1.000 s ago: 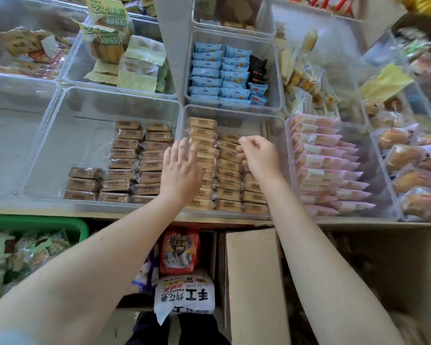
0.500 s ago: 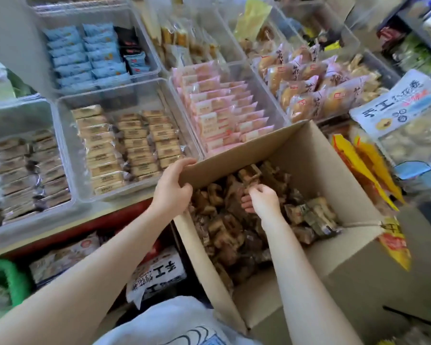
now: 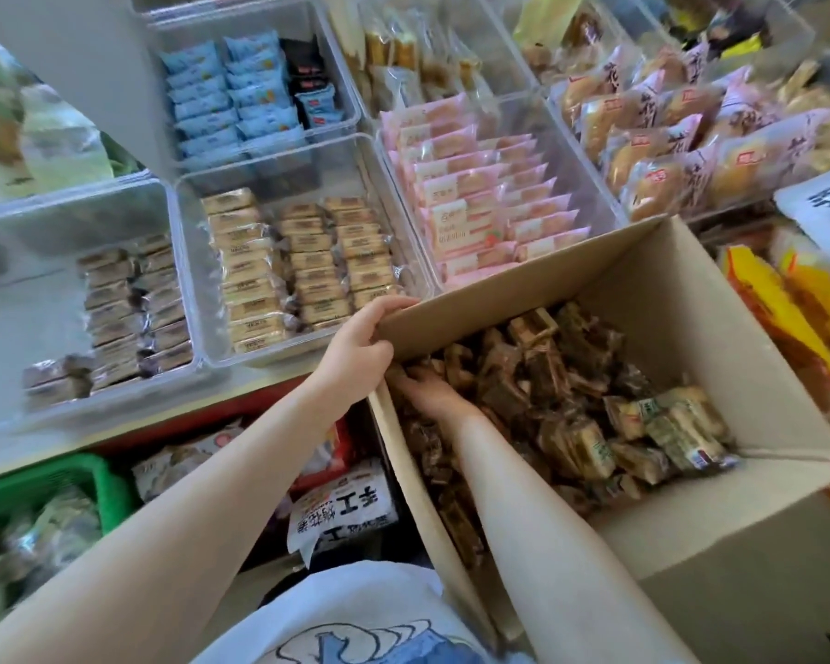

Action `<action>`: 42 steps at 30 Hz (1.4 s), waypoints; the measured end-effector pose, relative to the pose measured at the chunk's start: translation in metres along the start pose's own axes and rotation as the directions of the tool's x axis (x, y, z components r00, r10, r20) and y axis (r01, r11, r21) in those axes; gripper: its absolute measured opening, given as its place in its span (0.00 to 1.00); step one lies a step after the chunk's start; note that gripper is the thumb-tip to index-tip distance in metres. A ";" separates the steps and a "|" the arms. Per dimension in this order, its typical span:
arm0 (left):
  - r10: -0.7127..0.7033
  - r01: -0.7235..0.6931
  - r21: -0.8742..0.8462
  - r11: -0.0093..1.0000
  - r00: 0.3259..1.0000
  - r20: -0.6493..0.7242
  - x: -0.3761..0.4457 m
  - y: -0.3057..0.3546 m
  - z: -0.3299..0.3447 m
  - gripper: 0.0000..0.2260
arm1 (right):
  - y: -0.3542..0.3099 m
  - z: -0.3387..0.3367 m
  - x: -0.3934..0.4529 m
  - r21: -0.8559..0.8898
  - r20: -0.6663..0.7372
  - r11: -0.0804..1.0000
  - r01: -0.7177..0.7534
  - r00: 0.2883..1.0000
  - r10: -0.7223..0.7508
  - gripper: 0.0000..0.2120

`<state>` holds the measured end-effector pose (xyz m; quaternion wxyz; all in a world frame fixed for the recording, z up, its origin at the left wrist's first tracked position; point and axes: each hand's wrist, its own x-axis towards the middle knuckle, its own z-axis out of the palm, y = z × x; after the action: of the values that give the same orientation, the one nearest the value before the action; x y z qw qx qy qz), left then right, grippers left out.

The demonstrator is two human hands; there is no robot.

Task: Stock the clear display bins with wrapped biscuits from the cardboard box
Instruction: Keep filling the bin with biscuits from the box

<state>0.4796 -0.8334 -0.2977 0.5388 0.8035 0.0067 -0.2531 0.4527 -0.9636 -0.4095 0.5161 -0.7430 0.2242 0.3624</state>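
The left hand (image 3: 355,349) grips the near corner of the cardboard box (image 3: 681,299), its fingers (image 3: 394,306) curled over the top edge of the flap and the thumb against the outside; the right hand (image 3: 432,393) reaches down into the box just beside that corner, lying among the loose wrapped biscuits (image 3: 547,376); its fingertips are tucked under the flap's shadow, so whether it has hold of a packet cannot be told. The box stands open just in front of the counter (image 3: 240,390), its far flap leaning against the clear bins; the biscuits inside are a dark brown heap with a few paler packets (image 3: 667,424) toward the right wall. On the counter, the middle bin (image 3: 188,261) holds three neat rows of tan wrapped biscuits (image 3: 298,266); the bin to its left (image 3: 1,232) holds darker brown packets (image 3: 125,304) in rows; the bin to its right carries pink packets (image 3: 489,198); behind stands a bin of blue packets (image 3: 231,93). Below the counter sit a green basket (image 3: 92,476) and a white printed bag (image 3: 341,515).
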 end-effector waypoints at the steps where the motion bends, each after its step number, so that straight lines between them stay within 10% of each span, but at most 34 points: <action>1: -0.004 0.004 -0.001 1.000 1.000 0.004 -0.001 0.000 0.000 0.31 | 0.000 0.001 0.003 -0.013 -0.008 1.000 0.002 1.000 -0.002 0.31; 5: 0.016 -0.016 -0.022 1.000 1.000 0.001 -0.002 0.001 -0.002 0.30 | -0.003 -0.014 -0.008 0.297 0.012 0.955 0.001 1.000 -0.004 0.19; 10: -0.030 0.031 -0.071 0.997 0.999 0.028 0.000 0.004 -0.003 0.26 | -0.018 -0.057 -0.065 0.758 0.104 0.651 -0.038 0.993 -0.064 0.26; 21: 0.129 -0.138 -0.268 0.953 0.990 -0.053 -0.041 0.045 -0.028 0.14 | -0.087 -0.067 -0.142 0.740 -0.092 0.576 0.349 0.900 -0.427 0.20; 30: 0.104 -0.143 -0.271 0.952 0.983 -0.150 -0.050 0.018 -0.103 0.18 | -0.139 -0.027 -0.130 -0.102 -0.089 0.859 0.502 0.855 -0.510 0.12; 35: 0.141 -0.109 0.112 0.988 0.930 -0.340 -0.030 -0.040 -0.117 0.14 | -0.189 -0.009 -0.104 -0.631 0.050 0.650 0.422 0.859 -0.509 0.18; 38: 0.170 0.010 0.677 0.736 0.965 -0.200 -0.034 -0.091 -0.111 0.23 | -0.202 -0.003 -0.069 -0.789 -0.006 0.528 0.315 0.855 -0.519 0.16; 42: 0.107 0.031 0.775 0.632 0.986 -0.127 -0.034 -0.109 -0.109 0.29 | -0.201 0.017 -0.030 -0.869 0.048 0.435 0.237 0.914 -0.403 0.20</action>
<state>0.4624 -0.6845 -0.3457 0.1450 0.9743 -0.0761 -0.1543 0.5706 -0.8749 -0.2679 0.1160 -0.9554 -0.0890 0.2565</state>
